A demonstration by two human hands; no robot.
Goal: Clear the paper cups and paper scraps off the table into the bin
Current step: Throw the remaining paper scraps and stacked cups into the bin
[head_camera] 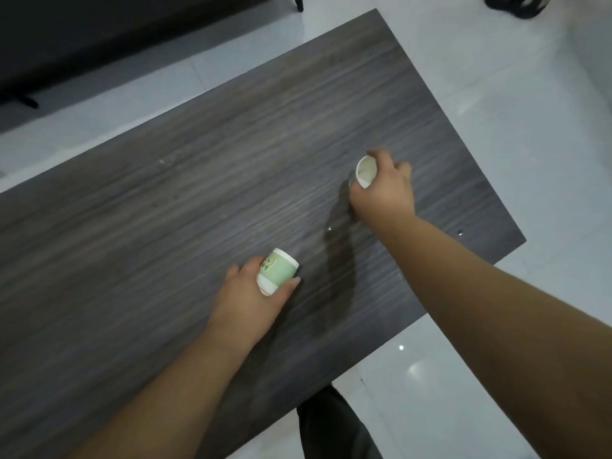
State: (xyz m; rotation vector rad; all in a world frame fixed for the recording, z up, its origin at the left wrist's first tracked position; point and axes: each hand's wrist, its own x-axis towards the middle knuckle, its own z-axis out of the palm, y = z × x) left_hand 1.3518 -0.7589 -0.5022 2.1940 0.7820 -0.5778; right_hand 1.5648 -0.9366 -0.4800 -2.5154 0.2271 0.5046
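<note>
Holding a green paper cup (pixel 277 272) sideways, the left hand (pixel 251 293) grip is clamped; the right hand (pixel 385 187) clasps a white cup (pixel 366 171) over the bench (pixel 165 200); no bin shows.

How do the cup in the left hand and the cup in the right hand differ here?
The left hand's cup shows its outer side, a green band with a cartoon print; the right hand's cup shows only its plain white inside. The left hand's cup is nearer the person, the right hand's cup farther across the table. Both are small, tilted and gripped.
</note>
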